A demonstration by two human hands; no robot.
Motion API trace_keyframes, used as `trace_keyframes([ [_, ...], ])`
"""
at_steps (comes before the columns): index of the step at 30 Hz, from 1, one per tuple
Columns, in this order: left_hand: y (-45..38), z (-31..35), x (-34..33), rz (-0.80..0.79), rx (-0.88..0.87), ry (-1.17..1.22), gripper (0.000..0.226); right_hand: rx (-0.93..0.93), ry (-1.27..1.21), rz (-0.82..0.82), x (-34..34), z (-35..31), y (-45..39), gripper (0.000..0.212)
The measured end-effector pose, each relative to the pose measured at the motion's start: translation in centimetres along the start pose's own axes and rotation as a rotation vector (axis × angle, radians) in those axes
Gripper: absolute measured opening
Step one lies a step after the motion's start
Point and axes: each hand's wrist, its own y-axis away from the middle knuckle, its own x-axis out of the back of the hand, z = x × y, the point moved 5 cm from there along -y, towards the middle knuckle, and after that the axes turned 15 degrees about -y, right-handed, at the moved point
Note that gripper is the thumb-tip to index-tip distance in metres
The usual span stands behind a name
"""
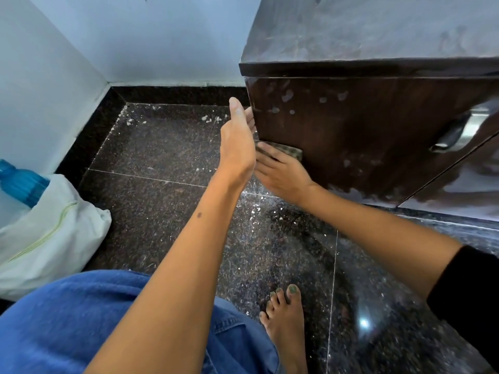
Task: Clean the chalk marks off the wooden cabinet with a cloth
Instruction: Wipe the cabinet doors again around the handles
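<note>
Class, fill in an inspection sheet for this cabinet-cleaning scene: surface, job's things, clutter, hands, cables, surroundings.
Surface: cabinet door dark wood, pale chalk smudges near its top and bottom.
Job's things: cloth pressed flat on the door near its left edge.
Clutter: white specks on the floor.
Hands: right hand presses the cloth; left hand touches the door's left edge, fingers straight.
Cables: nothing seen.
Surroundings: pale walls, white bag with blue bottle, metal handle.

both bare forearms reach forward. the left hand (237, 141) is raised edge-on, thumb up, fingers straight. the right hand (280, 171) lies lower, just beside it, palm forward with fingers spread flat.
</note>
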Motion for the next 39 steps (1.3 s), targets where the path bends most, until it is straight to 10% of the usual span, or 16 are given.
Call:
trace_keyframes([
  [8, 1.0, -0.5, -3.0, 0.170, 0.003, -0.178, 0.060, 0.360, 0.242, -0.484, -2.4, -1.8, 3.1, 0.051],
  [20, 4.0, -1.9, -6.6, 0.196, -0.271, -0.757, 0.072, 0.329, 0.163, -0.675, -10.3, 5.5, 22.4, 0.055],
  [26, 4.2, -1.4, -7.1, 0.160, -0.295, -0.785, 0.074, 0.231, 0.157, -0.332, -8.4, 6.5, 20.2, 0.064],
  [33, 5.0, 2.4, -5.7, 0.315, -0.288, -0.575, 0.070, 0.178, -0.033, 0.452, 4.9, 7.0, 6.4, 0.042],
  [39, 5.8, 2.4, -5.9, 0.303, -0.373, -0.590, 0.069, -0.237, 0.025, 0.724, 5.7, 10.1, 11.1, 0.053],
])
